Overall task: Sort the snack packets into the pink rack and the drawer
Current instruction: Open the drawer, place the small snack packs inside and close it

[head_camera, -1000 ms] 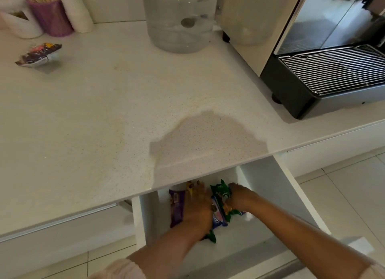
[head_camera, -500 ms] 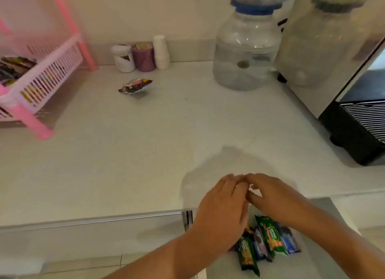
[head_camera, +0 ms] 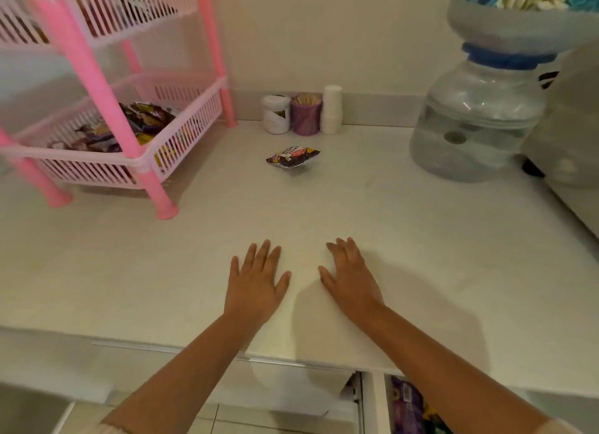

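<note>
Hands: my left hand and right hand lie flat over the counter, fingers straight and spread wide, holding nothing; whether the palms press the surface or hover just above it, I cannot tell.
Gap: the two hands sit side by side, apart, thumbs turned toward each other.
Packet: one snack packet, dark with a white and red label, lies alone on the counter well ahead of my fingertips, roughly between the two hands' lines.
Rack: the pink rack stands ahead and to the left of my left hand; its lower basket holds a heap of dark and yellow packets, and more show dimly through the slats of the upper basket.
Drawer: the drawer is open below the counter edge, under my right forearm; a purple packet shows inside.
Back wall: a white jar, a purple cup of sticks and a stack of white cups stand in a row beyond the lone packet.
Right side: a water bottle, with a second inverted on top, stands ahead and to the right of my right hand.
</note>
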Action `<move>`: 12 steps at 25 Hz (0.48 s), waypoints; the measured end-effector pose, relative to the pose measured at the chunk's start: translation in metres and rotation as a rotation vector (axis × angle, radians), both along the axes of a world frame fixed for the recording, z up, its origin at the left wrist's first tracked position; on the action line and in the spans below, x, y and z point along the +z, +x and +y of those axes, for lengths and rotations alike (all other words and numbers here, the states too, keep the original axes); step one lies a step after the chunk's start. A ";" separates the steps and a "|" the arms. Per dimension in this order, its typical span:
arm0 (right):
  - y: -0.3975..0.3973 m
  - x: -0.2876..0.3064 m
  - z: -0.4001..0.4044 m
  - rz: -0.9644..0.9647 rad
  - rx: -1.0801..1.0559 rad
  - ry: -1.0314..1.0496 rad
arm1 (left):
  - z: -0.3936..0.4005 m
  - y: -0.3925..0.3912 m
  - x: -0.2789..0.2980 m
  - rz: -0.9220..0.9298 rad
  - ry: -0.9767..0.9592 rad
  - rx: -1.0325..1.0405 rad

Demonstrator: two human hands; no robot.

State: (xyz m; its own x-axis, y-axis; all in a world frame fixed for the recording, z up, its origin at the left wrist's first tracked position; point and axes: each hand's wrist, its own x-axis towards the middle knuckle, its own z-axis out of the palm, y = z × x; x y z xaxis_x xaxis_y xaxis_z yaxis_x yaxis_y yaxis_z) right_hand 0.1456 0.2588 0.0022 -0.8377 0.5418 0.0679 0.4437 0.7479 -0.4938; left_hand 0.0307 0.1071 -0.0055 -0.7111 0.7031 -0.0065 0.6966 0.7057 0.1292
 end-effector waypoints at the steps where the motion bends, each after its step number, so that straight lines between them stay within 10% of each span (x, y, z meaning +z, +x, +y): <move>1: -0.011 -0.001 0.000 0.004 -0.009 0.026 | 0.003 -0.008 0.000 -0.003 -0.009 -0.008; 12: -0.117 0.002 0.033 0.033 -0.094 0.127 | 0.061 -0.080 -0.003 -0.081 0.012 0.025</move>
State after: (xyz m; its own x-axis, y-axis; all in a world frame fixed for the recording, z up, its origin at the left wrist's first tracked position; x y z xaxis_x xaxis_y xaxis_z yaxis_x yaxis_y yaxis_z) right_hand 0.0288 0.2920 0.0038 -0.7801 0.6029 0.1672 0.4996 0.7611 -0.4136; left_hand -0.0493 0.1677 -0.0080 -0.7263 0.6851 -0.0560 0.6654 0.7211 0.1929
